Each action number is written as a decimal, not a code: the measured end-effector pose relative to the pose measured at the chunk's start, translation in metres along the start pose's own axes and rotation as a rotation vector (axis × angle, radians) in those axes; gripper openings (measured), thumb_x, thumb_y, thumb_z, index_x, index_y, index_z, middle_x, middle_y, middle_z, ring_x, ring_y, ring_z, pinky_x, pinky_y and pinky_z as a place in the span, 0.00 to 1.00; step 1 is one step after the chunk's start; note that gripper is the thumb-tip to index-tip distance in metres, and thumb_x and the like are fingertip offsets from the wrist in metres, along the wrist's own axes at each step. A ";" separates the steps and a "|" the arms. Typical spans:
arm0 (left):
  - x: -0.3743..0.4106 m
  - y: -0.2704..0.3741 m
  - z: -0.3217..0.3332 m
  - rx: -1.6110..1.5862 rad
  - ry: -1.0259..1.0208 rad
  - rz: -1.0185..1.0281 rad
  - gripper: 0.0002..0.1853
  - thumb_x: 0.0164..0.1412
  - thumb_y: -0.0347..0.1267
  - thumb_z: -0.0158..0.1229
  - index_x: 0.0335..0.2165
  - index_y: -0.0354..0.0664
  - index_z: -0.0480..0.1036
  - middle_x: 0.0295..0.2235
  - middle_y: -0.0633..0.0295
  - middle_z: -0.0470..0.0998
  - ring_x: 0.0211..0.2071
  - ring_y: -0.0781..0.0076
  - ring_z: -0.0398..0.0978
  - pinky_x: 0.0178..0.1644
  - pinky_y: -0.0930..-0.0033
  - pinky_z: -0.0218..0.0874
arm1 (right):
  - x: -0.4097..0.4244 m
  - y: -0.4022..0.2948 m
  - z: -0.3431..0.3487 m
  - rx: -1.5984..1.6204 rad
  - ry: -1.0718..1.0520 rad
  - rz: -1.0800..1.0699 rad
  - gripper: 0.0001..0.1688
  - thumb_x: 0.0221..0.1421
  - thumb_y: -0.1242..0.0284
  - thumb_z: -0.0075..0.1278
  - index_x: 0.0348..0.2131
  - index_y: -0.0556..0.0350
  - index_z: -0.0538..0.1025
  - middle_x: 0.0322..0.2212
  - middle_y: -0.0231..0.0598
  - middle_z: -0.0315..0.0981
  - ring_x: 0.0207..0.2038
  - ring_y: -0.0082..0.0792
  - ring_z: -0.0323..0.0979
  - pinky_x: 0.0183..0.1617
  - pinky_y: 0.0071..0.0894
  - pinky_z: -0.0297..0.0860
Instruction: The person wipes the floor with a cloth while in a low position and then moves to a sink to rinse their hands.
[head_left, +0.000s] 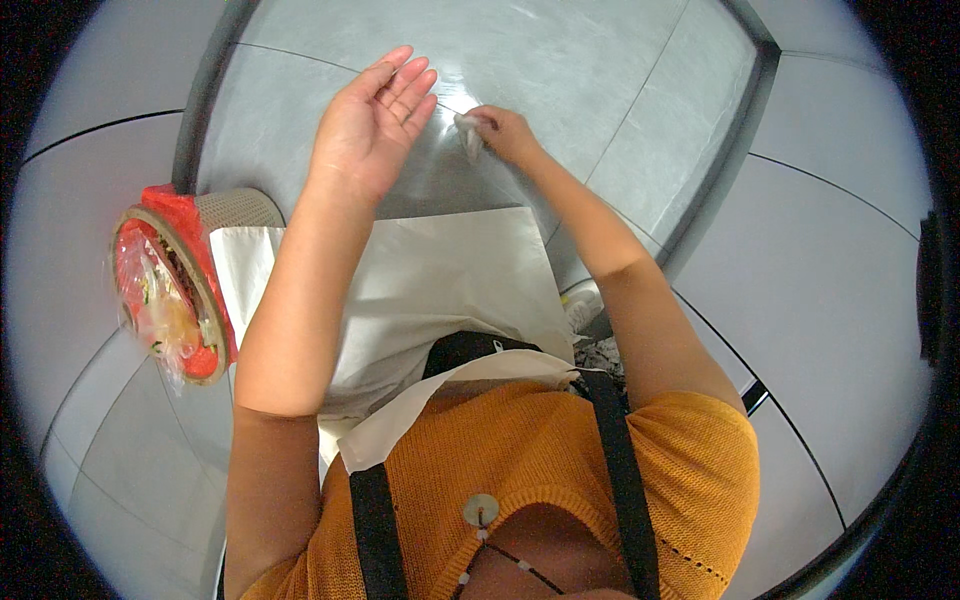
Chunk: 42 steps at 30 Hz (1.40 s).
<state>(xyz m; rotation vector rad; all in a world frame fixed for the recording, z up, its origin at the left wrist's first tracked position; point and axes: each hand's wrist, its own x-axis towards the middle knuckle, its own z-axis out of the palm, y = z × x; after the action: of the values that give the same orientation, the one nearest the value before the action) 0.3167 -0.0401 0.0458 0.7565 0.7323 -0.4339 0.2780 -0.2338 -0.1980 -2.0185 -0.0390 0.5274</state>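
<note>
My left hand (373, 124) is raised, palm up, its fingers extended and nothing in it. To its right, my right hand (504, 133) pinches a small, thin, pale crumpled piece, perhaps tissue or plastic film (470, 137), that hangs from the fingertips. Both hands are over the grey tiled floor (637, 90). A white apron (457, 262) spreads out below them over my lap.
At the left stands a woven-look waste bin (238, 208) with a red bag (166, 198) lining it; clear plastic film (169, 319) and food scraps lie inside. Grey panels (832, 247) border the floor, and a shoe (585, 306) shows beside the apron.
</note>
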 end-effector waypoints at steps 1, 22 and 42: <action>-0.003 0.000 -0.001 -0.004 0.003 0.006 0.15 0.58 0.30 0.45 0.44 0.36 0.64 0.38 0.57 0.73 0.41 0.66 0.71 0.49 0.61 0.60 | -0.002 -0.006 0.003 -0.035 -0.036 -0.003 0.15 0.46 0.75 0.47 0.37 0.41 0.75 0.34 0.40 0.73 0.35 0.41 0.71 0.39 0.32 0.67; -0.022 -0.013 -0.001 -0.009 -0.031 0.012 0.15 0.57 0.30 0.46 0.44 0.36 0.65 0.37 0.58 0.73 0.40 0.67 0.71 0.50 0.61 0.60 | -0.074 0.010 -0.063 -0.876 -0.114 -0.622 0.17 0.48 0.70 0.45 0.41 0.40 0.72 0.40 0.32 0.66 0.41 0.37 0.65 0.42 0.35 0.65; -0.022 0.019 -0.017 -0.091 0.068 0.124 0.13 0.58 0.28 0.45 0.42 0.36 0.65 0.37 0.57 0.73 0.39 0.66 0.72 0.51 0.58 0.59 | 0.023 -0.020 0.038 -0.866 -0.293 -0.791 0.08 0.49 0.69 0.44 0.29 0.45 0.74 0.27 0.31 0.68 0.34 0.36 0.68 0.34 0.34 0.68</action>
<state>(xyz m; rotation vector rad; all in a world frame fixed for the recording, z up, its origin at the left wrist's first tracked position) 0.3059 -0.0130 0.0618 0.7296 0.7589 -0.2621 0.2886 -0.1870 -0.2045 -2.4567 -1.3835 0.2896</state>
